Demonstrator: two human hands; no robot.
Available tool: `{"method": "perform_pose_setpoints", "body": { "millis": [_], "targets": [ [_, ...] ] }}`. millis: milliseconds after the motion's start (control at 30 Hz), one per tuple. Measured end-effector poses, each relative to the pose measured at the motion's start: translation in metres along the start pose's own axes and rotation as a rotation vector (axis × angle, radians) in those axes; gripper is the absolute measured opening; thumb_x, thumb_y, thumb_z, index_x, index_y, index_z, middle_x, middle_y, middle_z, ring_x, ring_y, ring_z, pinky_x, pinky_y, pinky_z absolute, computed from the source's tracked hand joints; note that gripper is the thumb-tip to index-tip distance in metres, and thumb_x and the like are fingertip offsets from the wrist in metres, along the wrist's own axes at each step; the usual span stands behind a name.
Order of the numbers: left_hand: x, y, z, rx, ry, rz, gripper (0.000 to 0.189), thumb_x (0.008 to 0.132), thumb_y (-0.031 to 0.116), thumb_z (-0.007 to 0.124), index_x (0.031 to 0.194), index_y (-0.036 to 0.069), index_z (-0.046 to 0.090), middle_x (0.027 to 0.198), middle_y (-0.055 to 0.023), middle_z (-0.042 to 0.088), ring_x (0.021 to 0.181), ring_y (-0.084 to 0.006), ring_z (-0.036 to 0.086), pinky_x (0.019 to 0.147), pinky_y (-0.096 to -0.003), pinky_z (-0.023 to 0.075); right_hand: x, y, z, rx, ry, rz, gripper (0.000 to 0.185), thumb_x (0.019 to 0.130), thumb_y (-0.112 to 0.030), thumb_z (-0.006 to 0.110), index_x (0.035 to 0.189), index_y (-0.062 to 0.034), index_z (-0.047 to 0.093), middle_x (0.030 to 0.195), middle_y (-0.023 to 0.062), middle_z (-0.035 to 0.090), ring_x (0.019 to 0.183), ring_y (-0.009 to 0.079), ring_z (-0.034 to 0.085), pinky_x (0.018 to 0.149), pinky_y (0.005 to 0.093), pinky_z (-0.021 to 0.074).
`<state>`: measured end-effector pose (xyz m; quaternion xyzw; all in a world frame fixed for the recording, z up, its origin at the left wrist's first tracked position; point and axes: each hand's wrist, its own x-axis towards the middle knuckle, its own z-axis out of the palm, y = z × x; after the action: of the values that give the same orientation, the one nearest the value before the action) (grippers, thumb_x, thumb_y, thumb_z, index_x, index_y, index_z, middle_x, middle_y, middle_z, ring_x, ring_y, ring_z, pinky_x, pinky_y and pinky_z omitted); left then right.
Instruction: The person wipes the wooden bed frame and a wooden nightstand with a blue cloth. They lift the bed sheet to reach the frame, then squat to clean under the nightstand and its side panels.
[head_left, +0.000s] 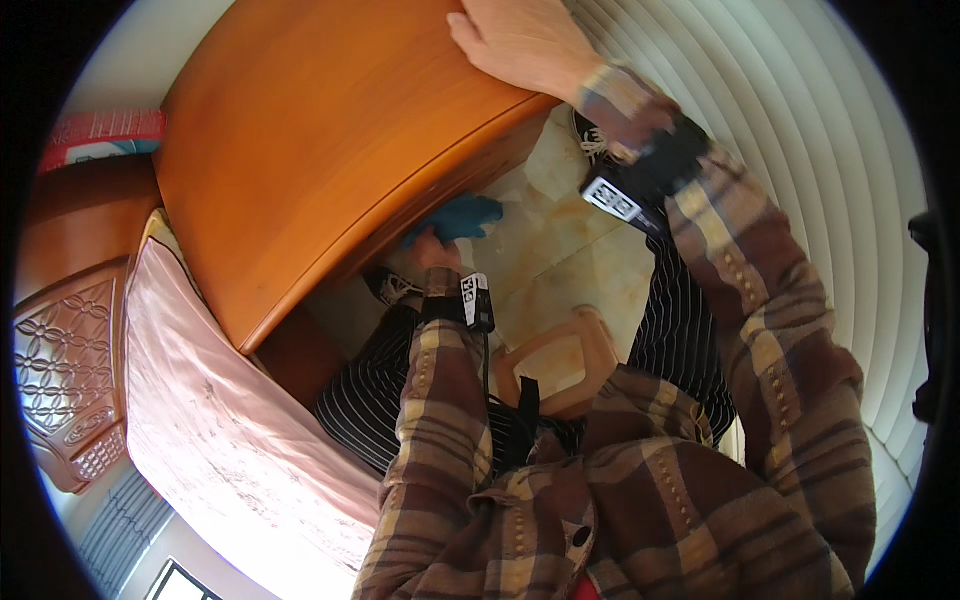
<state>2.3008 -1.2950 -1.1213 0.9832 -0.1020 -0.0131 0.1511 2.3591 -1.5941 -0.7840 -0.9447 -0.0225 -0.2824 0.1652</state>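
My left hand (437, 251) grips a blue cloth (463, 217) low down, close against the front of an orange-brown wooden cabinet (300, 150). Part of the cloth hangs past my fingers towards the floor. On the cabinet's top, near its right end, rests my right hand (521, 41), thumb spread out; its other fingertips are hard to make out at the picture's edge. Nothing is seen in that hand. Both wrists wear a black strap with a small device.
Between my legs is a tan plastic stool (596, 341) on marbled floor tiles (555, 232). Left of me lies a bed with a pink sheet (202, 375) and a carved wooden headboard (71, 360). A red box (109, 135) sits beyond the cabinet. White ribbed panelling (810, 150) rises at right.
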Motion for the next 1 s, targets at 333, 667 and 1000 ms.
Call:
{"method": "perform_pose_setpoints", "body": {
  "millis": [333, 667, 1000],
  "targets": [
    [0.006, 0.077, 0.061, -1.056, 0.233, -0.214, 0.029, 0.085, 0.009, 0.061, 0.113, -0.001, 0.06, 0.106, -0.0163, 0.063, 0.091, -0.0305, 0.063, 0.079, -0.0454, 0.0512, -0.062, -0.008, -0.041, 0.798, -0.034, -0.002, 0.02, 0.09, -0.006, 0.054, 0.107, -0.0007, 0.063, 0.109, 0.0122, 0.066, 0.105, 0.0258, 0.062, 0.089, 0.0373, 0.0495],
    [0.006, 0.185, -0.007, -1.524, -0.227, -0.66, 0.038, 0.093, 0.015, 0.059, 0.128, 0.004, 0.051, 0.122, -0.0118, 0.056, 0.113, -0.0264, 0.053, 0.094, -0.0384, 0.0458, -0.1, 0.002, -0.045, 0.855, -0.028, 0.022, 0.012, 0.074, 0.006, 0.057, 0.081, -0.0019, 0.063, 0.074, 0.0085, 0.064, 0.069, 0.0187, 0.063, 0.058, 0.0295, 0.0494],
    [0.017, 0.156, 0.05, -1.908, -0.512, -0.48, 0.035, 0.087, 0.019, 0.065, 0.117, 0.003, 0.056, 0.115, -0.0137, 0.061, 0.104, -0.0294, 0.059, 0.087, -0.0397, 0.0482, -0.135, 0.002, -0.008, 0.596, -0.475, -0.09, 0.008, 0.082, -0.003, 0.06, 0.09, -0.0027, 0.06, 0.068, 0.0094, 0.061, 0.063, 0.0267, 0.063, 0.055, 0.0354, 0.0503]
  ]
}}
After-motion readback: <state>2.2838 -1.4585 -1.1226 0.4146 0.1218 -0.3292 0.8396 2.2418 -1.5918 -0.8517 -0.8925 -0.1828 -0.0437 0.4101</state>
